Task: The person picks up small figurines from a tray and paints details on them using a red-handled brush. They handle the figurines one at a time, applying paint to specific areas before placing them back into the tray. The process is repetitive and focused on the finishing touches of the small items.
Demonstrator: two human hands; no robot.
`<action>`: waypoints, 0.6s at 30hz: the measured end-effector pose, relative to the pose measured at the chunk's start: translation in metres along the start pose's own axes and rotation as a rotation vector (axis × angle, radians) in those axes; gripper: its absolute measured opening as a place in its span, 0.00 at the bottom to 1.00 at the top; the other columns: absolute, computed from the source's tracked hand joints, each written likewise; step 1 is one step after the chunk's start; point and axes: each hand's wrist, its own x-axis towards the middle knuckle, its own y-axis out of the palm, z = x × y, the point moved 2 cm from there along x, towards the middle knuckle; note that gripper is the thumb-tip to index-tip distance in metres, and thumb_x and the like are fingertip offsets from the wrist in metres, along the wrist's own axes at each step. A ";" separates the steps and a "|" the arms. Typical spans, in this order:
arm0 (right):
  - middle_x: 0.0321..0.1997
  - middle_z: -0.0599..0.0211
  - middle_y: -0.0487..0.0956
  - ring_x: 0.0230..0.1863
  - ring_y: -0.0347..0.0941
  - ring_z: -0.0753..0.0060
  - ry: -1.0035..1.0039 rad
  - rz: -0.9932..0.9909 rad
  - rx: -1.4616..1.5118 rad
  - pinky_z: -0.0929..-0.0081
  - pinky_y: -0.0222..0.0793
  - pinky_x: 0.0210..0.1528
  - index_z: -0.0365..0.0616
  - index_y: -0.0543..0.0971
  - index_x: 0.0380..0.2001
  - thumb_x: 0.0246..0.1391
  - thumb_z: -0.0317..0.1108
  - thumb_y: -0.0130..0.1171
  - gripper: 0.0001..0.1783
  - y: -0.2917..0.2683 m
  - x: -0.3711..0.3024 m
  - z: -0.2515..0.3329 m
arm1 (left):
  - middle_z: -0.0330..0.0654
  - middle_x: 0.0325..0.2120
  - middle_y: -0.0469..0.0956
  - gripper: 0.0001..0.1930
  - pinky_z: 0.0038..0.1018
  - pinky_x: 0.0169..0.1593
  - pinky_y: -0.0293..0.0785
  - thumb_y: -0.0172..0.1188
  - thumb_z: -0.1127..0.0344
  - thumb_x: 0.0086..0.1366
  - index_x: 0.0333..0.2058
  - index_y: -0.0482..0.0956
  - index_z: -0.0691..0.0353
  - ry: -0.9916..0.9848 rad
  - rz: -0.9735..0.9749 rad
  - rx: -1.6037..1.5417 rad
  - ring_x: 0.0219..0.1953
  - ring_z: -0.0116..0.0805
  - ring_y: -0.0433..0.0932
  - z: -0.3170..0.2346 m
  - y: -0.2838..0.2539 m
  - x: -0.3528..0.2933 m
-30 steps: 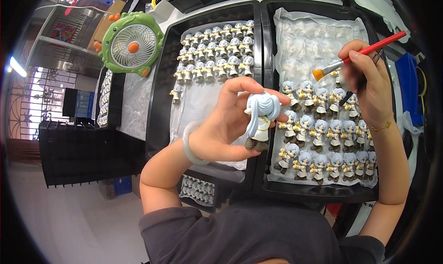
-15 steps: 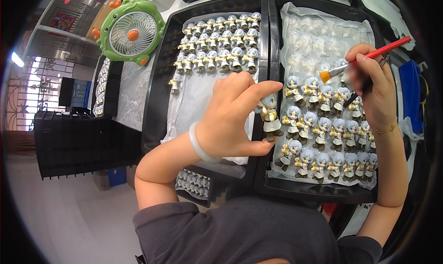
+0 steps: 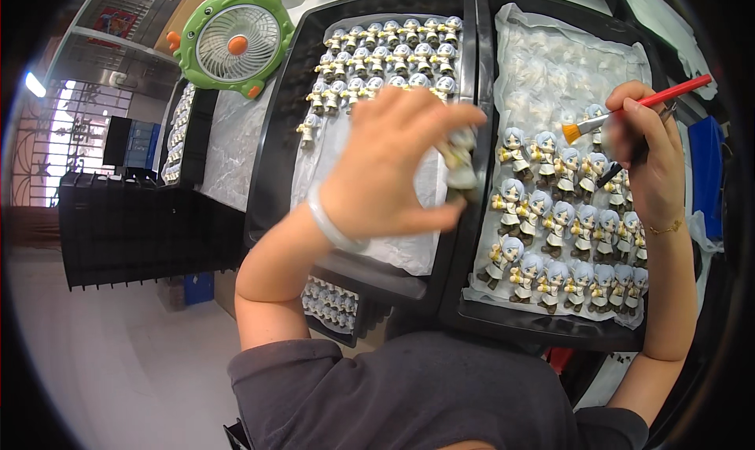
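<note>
My left hand (image 3: 385, 167), smeared by motion, is closed on a small figurine (image 3: 460, 165) with pale hair and a white outfit. It holds the figurine upright between thumb and fingers, over the border between two black trays. My right hand (image 3: 653, 151) grips a paintbrush (image 3: 675, 93) with a red handle and orange bristles, above the right tray (image 3: 543, 336). A thin black tool (image 3: 610, 175) also sticks out of that hand; its kind is unclear. Rows of similar figurines (image 3: 560, 224) lie on the right tray's white lining. More figurines (image 3: 380, 59) fill the far part of the left tray (image 3: 271, 163).
A green animal-shaped fan (image 3: 236, 47) stands at the far left, beyond the left tray. A black crate (image 3: 141, 230) is at the left. Another tray of figurines (image 3: 330, 307) sits lower, below the left tray. A blue bin (image 3: 704, 167) stands at the right edge.
My left hand has shifted slightly left and up with the figurine, blurring. The view has turned a little, so the trays appear further right. My right hand keeps the brush.
</note>
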 end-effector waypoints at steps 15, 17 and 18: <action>0.16 0.77 0.67 0.16 0.53 0.92 -0.049 -0.011 -0.061 0.92 0.47 0.16 0.41 0.72 0.29 0.50 0.37 0.44 0.12 -0.004 0.001 0.001 | 0.42 0.39 0.66 0.33 0.35 0.49 0.53 0.64 0.63 0.34 0.44 0.63 0.54 -0.374 0.298 0.422 0.47 0.38 0.61 0.161 0.014 -0.089; 0.17 0.77 0.67 0.16 0.54 0.92 -0.052 0.000 -0.059 0.92 0.47 0.16 0.41 0.73 0.29 0.50 0.37 0.44 0.12 -0.004 0.000 0.002 | 0.40 0.41 0.64 0.33 0.36 0.50 0.52 0.64 0.63 0.34 0.45 0.63 0.52 -0.402 0.329 0.519 0.49 0.38 0.59 0.159 0.017 -0.091; 0.17 0.77 0.67 0.16 0.54 0.92 -0.054 0.005 -0.058 0.92 0.47 0.17 0.41 0.73 0.29 0.50 0.37 0.44 0.12 -0.004 0.000 0.003 | 0.40 0.42 0.63 0.34 0.36 0.51 0.51 0.64 0.64 0.34 0.46 0.64 0.51 -0.415 0.344 0.569 0.50 0.37 0.58 0.158 0.017 -0.092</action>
